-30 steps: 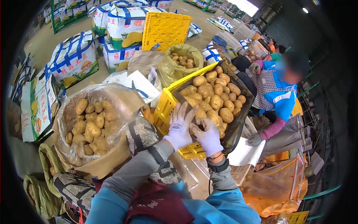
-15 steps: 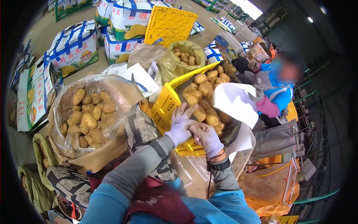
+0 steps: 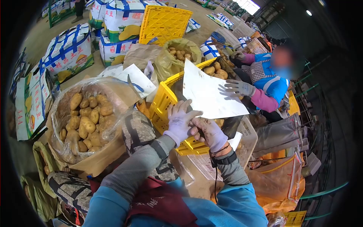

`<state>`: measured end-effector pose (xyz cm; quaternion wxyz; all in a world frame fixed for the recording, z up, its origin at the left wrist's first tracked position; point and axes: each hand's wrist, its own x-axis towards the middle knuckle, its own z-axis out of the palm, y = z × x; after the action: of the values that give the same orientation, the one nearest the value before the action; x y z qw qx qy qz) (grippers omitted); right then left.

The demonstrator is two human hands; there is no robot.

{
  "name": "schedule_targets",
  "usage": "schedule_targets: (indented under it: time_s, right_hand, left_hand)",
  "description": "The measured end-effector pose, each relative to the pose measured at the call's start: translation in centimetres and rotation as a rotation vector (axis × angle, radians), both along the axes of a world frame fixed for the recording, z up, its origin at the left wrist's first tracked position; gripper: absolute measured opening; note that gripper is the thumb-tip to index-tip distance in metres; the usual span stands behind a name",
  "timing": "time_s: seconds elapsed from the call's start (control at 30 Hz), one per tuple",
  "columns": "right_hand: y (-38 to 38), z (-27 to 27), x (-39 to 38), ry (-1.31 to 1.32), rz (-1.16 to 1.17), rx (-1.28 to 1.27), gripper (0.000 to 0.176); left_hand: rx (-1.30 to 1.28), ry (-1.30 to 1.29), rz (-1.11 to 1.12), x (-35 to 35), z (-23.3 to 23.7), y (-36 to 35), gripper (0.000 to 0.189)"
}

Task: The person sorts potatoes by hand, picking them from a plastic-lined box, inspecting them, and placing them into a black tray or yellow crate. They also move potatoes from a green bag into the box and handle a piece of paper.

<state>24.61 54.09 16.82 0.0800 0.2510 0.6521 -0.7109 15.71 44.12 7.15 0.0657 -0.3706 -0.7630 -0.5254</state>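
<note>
My left hand [image 3: 180, 123], in a pale lilac glove, is open with its fingers spread over the near-left edge of a yellow plastic crate [image 3: 160, 99]. Beside it my right hand [image 3: 210, 133], gloved too, has curled fingers close to the left thumb; what they grip, if anything, is hidden. A white sheet [image 3: 211, 94] lies over most of the crate, just beyond my fingertips. Potatoes [image 3: 216, 70] show at the crate's far end. A co-worker's gloved hand [image 3: 242, 87] is spread at the sheet's right side.
On my left stands an open carton [image 3: 113, 151] with a clear plastic liner full of potatoes [image 3: 87, 126]. A yellowish bag [image 3: 166, 66] of potatoes is behind the crate. Printed cartons [image 3: 70, 53] stack at the back left. The co-worker [image 3: 264, 75] sits at the right.
The white sheet has shifted left and flattened over the crate's potatoes. The co-worker's hand has moved left and opened on it. My hands stay close together at the crate edge.
</note>
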Motion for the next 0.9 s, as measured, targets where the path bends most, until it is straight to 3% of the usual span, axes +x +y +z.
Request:
schedule_targets:
  time_s: [0.17,0.37,0.43,0.53,0.57,0.6,0.67,0.77,0.8,0.83,0.87,0.9]
  right_hand:
    - [-1.3,-1.4,0.5,0.002,-0.07,-0.124,0.026]
    - [-2.0,-2.6,2.1,0.016,-0.209,-0.021,0.022]
    - [-2.2,-2.0,2.1,-0.02,-0.23,0.019,0.022]
    - [-4.6,1.6,3.0,0.076,-0.084,0.134,0.021]
    - [-4.6,2.3,2.9,0.107,-0.096,0.122,0.019]
    - [-3.8,2.9,2.9,0.082,-0.158,0.027,0.018]
    - [-1.5,3.3,2.6,0.079,-0.044,0.187,0.025]
    - [2.8,3.5,2.6,0.15,-0.162,0.386,0.047]
    - [4.6,3.1,2.9,0.177,-0.279,0.458,0.043]
    - [7.9,1.7,3.8,0.202,-0.325,0.631,0.044]
    - [11.6,-0.4,4.9,0.171,-0.369,1.078,0.049]
    - [9.5,3.3,5.4,-0.148,-0.413,1.377,0.059]
  left_hand:
    - [0.016,0.09,-0.043,-0.1,-1.9,0.3,0.01]
    - [-0.113,0.235,-0.14,-0.3,-1.7,0.9,0.008]
    - [-0.132,0.35,-0.07,-0.3,-2.2,1.6,0.006]
    - [-0.327,0.145,-0.056,-0.5,-1.4,1.3,0.006]
    - [-0.378,0.282,-0.088,-0.5,-0.8,1.0,0.005]
    - [-0.346,0.238,-0.104,-0.3,-1.2,0.8,0.005]
    - [-0.259,0.152,-0.109,-0.4,-1.6,1.1,0.005]
    - [-0.206,0.134,-0.178,-0.4,-0.6,-0.6,0.009]
    - [-0.2,0.108,-0.197,-0.4,0.2,-1.3,0.012]
    - [-0.196,0.118,-0.239,-0.4,0.7,-1.7,0.012]
    - [-0.19,0.128,-0.28,-0.5,1.3,-2.0,0.013]
    - [-0.183,0.135,-0.323,-0.5,1.8,-2.2,0.013]
